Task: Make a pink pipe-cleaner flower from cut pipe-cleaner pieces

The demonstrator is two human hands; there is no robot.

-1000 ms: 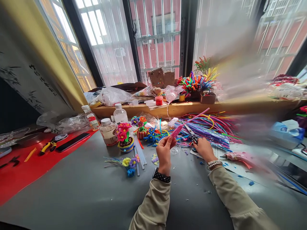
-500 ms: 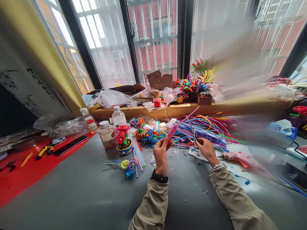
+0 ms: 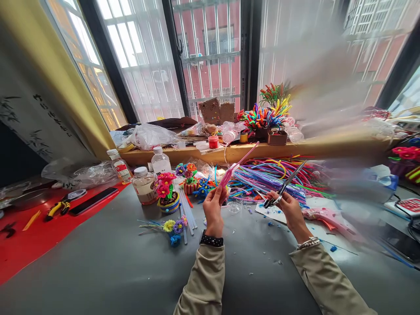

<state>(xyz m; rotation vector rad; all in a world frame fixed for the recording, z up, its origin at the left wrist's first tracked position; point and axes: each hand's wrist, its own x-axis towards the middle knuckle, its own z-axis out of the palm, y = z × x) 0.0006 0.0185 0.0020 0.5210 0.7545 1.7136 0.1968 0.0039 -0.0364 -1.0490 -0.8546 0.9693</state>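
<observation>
Pinched upright in my left hand (image 3: 213, 212) is a pink pipe-cleaner piece (image 3: 227, 176), looped and wide at the bottom, with a thin stem slanting up to the right. My right hand (image 3: 292, 214) is closed round a pair of dark metal scissors (image 3: 285, 187), blades pointing up and right, away from the pink piece. Behind both hands lies a heap of coloured pipe cleaners (image 3: 272, 175), partly in clear plastic. Left of my left hand are loose pipe-cleaner flowers (image 3: 173, 227) and clear glue sticks (image 3: 188, 214).
A pink glue gun (image 3: 331, 218) rests at right on a white sheet (image 3: 311, 203). At left stand a potted pink flower (image 3: 168, 192) and bottles (image 3: 144, 186). Pliers (image 3: 57, 210) and a phone (image 3: 94, 201) lie on the red cloth (image 3: 26, 249). Blue scraps dot the grey table (image 3: 249, 288).
The scissors have swung away from the pink piece, their blades turning from up-left to up-right. My right hand has shifted right; the left hand with the pink piece has moved slightly left.
</observation>
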